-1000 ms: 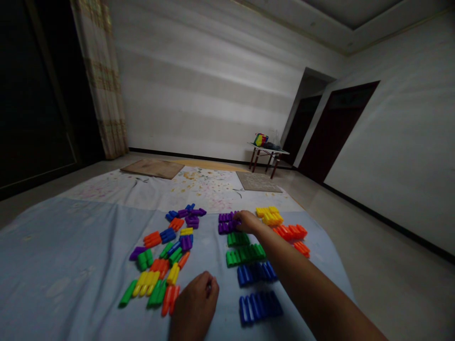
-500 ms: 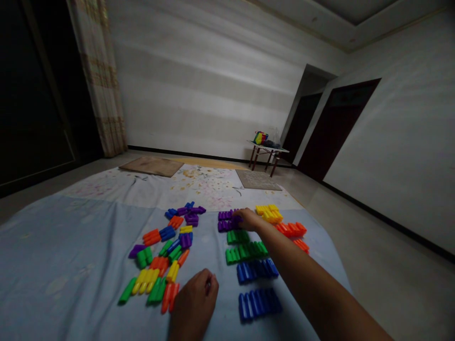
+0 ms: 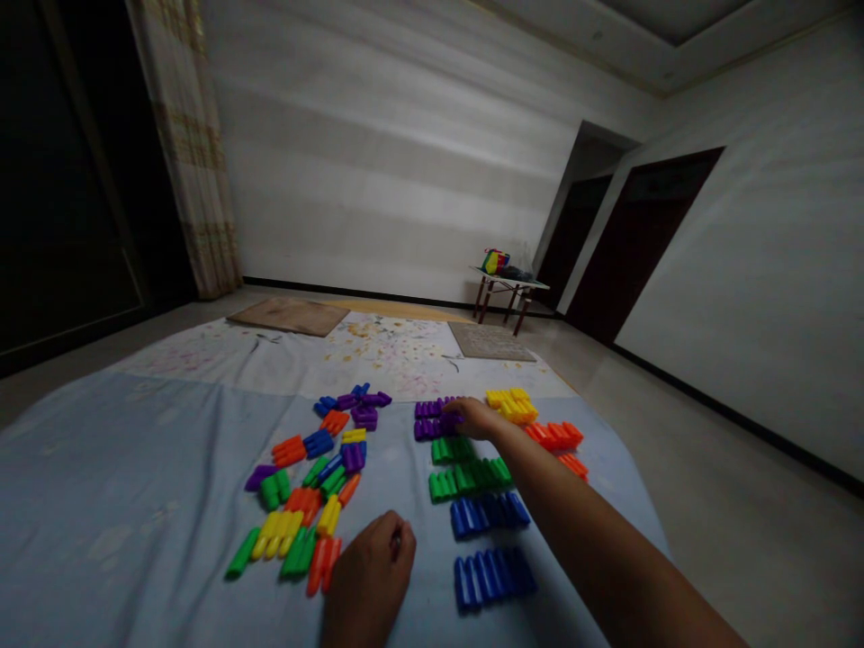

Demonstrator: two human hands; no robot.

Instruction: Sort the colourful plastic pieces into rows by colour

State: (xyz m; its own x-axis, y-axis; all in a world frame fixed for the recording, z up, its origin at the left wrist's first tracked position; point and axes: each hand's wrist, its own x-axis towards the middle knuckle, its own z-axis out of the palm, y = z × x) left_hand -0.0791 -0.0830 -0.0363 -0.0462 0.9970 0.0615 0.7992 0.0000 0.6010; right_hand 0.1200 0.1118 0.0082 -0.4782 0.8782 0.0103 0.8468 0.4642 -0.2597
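My right hand [image 3: 472, 417] reaches to the far end of the sorted rows, fingers closed on a purple bullet-shaped plastic piece [image 3: 451, 423]. Other purple pieces [image 3: 427, 430] lie in two short rows beside those fingers. Closer to me come rows of green pieces [image 3: 465, 480] and blue pieces [image 3: 492, 579]. My left hand [image 3: 371, 576] rests on the cloth in a loose fist, with nothing visible in it. Just left of it lie orange pieces [image 3: 324, 565], at the edge of a mixed-colour spread including yellow pieces [image 3: 276, 534].
Yellow pieces [image 3: 511, 405] and orange pieces [image 3: 553, 436] lie beyond my right forearm. A pale blue floral cloth [image 3: 168, 468] lies beneath everything. Two flat boards, a brown one [image 3: 290, 317] and a grey one [image 3: 491, 342], lie at its far edge. A small table [image 3: 513, 281] stands near the doors.
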